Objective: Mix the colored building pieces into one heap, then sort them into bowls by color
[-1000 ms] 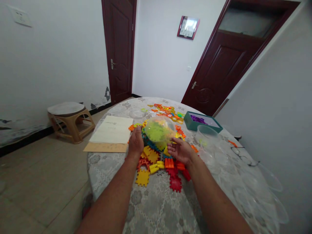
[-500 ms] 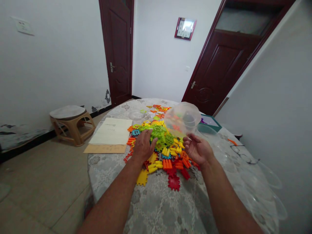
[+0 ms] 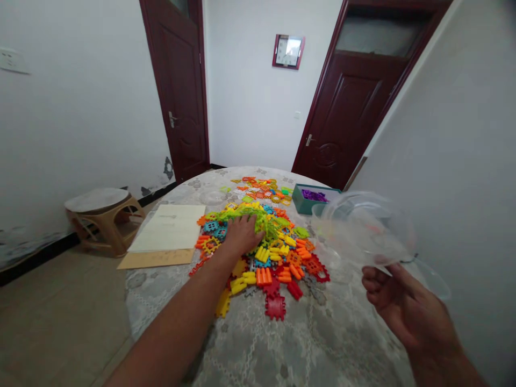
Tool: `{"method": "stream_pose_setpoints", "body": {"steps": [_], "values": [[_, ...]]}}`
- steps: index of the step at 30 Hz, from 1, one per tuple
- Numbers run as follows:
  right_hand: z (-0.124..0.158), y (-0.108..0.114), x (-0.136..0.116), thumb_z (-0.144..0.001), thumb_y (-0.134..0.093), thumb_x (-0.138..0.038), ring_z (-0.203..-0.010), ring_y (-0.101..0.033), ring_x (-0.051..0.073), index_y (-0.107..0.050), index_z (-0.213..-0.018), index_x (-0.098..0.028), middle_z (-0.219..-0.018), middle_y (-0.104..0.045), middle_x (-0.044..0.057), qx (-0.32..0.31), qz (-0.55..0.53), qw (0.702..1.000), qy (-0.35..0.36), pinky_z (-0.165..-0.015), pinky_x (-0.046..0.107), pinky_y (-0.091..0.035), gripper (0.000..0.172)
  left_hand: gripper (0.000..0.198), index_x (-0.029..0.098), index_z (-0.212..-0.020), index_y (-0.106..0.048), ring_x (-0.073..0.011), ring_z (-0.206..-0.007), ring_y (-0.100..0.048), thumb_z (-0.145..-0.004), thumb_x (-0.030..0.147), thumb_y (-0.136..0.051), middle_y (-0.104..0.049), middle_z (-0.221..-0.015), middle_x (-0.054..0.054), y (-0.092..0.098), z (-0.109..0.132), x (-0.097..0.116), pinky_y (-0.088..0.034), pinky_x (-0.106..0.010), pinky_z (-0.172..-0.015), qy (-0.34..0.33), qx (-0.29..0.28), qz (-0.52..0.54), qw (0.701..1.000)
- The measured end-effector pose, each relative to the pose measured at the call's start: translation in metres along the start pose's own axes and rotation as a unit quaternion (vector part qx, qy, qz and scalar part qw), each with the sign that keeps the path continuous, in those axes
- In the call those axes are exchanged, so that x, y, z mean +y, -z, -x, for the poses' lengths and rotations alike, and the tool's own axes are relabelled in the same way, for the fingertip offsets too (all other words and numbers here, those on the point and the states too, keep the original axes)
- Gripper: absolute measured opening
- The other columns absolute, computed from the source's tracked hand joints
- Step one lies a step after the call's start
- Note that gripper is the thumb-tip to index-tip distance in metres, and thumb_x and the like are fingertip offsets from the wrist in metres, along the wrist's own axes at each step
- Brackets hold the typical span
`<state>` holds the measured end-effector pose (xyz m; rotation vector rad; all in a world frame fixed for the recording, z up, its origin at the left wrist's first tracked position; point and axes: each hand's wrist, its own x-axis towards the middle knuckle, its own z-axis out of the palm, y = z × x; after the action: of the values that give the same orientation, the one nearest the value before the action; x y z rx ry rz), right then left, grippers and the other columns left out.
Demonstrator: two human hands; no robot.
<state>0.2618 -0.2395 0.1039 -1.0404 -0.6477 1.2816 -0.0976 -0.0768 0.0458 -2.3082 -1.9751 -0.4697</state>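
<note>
My left hand (image 3: pixel 242 235) lies on a heap of plastic building pieces, its fingers spread over the lime-green ones (image 3: pixel 264 220). Yellow connectors (image 3: pixel 263 253), orange ones (image 3: pixel 264 277) and a red toothed square (image 3: pixel 276 307) lie around it, nearer to me. Off to the right of the heap, my right hand (image 3: pixel 407 306) pinches the lower edge of a clear plastic bowl (image 3: pixel 363 231). The bowl is tilted and slightly blurred; no pieces can be made out inside it.
Behind the heap lie more small coloured pieces (image 3: pixel 262 189). A green box (image 3: pixel 304 203) with purple contents stands at the back right. At left rest an open notebook (image 3: pixel 167 228) and a brown card (image 3: pixel 157 259). A stool (image 3: pixel 100 220) stands on the floor beyond the table.
My right hand has carried the clear bowl away from the heap to the right, uncovering the green box. My left hand stays on the green pieces. The view has turned slightly right.
</note>
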Motion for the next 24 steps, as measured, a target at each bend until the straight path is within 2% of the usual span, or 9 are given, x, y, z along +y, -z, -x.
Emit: {"method": "stream_pose_setpoints", "body": {"steps": [5, 8, 12, 16, 19, 22, 24], "values": [[0.009, 0.026, -0.002, -0.075, -0.087, -0.045, -0.064, -0.070, 0.021, -0.073, -0.097, -0.026, -0.084, -0.077, 0.006, 0.050, 0.003, 0.999, 0.002, -0.050, 0.028, -0.057, 0.032, 0.066, 0.021, -0.149, -0.054, -0.0406, -0.130, -0.059, -0.095, 0.058, -0.059, -0.061, -0.146, -0.019, -0.009, -0.032, 0.010, -0.044, -0.058, -0.109, -0.008, -0.024, -0.011, 1.000], [0.011, 0.035, -0.003, -0.074, -0.087, -0.050, -0.064, -0.071, 0.021, -0.073, -0.096, -0.026, -0.083, -0.077, 0.006, 0.065, 0.019, 0.998, 0.010, -0.050, 0.028, -0.058, 0.035, 0.062, 0.021, -0.152, -0.053, -0.0396, -0.131, -0.059, -0.098, 0.052, -0.056, -0.061, -0.147, -0.020, -0.015, -0.038, 0.013, -0.045, -0.057, -0.109, -0.012, -0.029, -0.018, 0.999], [0.010, 0.043, -0.005, -0.072, -0.089, -0.053, -0.066, -0.072, 0.021, -0.073, -0.095, -0.026, -0.080, -0.076, 0.005, 0.090, 0.051, 0.994, 0.045, -0.049, 0.027, -0.059, 0.040, 0.065, 0.021, -0.157, -0.048, -0.0392, -0.137, -0.055, -0.101, 0.053, -0.051, -0.057, -0.153, -0.020, -0.016, -0.026, 0.011, -0.041, -0.058, -0.113, -0.018, -0.031, -0.032, 0.999], [0.003, 0.049, -0.019, -0.073, -0.089, -0.055, -0.068, -0.073, 0.021, -0.073, -0.093, -0.024, -0.086, -0.076, 0.005, 0.095, 0.109, 0.980, 0.135, -0.049, 0.026, -0.061, 0.040, 0.069, 0.018, -0.160, -0.045, -0.0399, -0.146, -0.048, -0.102, 0.056, -0.049, -0.050, -0.161, -0.021, -0.013, 0.001, 0.003, -0.036, -0.059, -0.119, -0.033, -0.028, -0.041, 0.998], [-0.005, 0.046, -0.040, -0.080, -0.084, -0.055, -0.070, -0.073, 0.018, -0.072, -0.094, -0.023, -0.095, -0.078, 0.006, 0.125, 0.164, 0.951, 0.228, -0.051, 0.025, -0.062, 0.037, 0.062, 0.019, -0.157, -0.048, -0.0374, -0.148, -0.046, -0.105, 0.053, -0.047, -0.052, -0.159, -0.020, -0.014, 0.017, -0.006, -0.038, -0.056, -0.119, -0.064, -0.002, -0.048, 0.997], [-0.023, 0.046, -0.067, -0.085, -0.080, -0.055, -0.073, -0.073, 0.018, -0.073, -0.100, -0.021, -0.101, -0.078, 0.008, 0.204, 0.260, 0.891, 0.312, -0.054, 0.026, -0.064, 0.037, 0.054, 0.022, -0.151, -0.054, -0.0364, -0.145, -0.048, -0.105, 0.049, -0.047, -0.057, -0.154, -0.018, -0.016, 0.027, -0.015, -0.041, -0.056, -0.117, -0.084, 0.022, -0.049, 0.995], [-0.043, 0.052, -0.083, -0.087, -0.076, -0.054, -0.074, -0.074, 0.019, -0.073, -0.109, -0.020, -0.101, -0.079, 0.008, 0.237, 0.335, 0.851, 0.330, -0.056, 0.028, -0.064, 0.041, 0.053, 0.023, -0.151, -0.055, -0.0366, -0.146, -0.047, -0.104, 0.047, -0.046, -0.056, -0.154, -0.018, -0.019, 0.033, -0.021, -0.041, -0.057, -0.117, -0.102, 0.035, -0.043, 0.993]]}}
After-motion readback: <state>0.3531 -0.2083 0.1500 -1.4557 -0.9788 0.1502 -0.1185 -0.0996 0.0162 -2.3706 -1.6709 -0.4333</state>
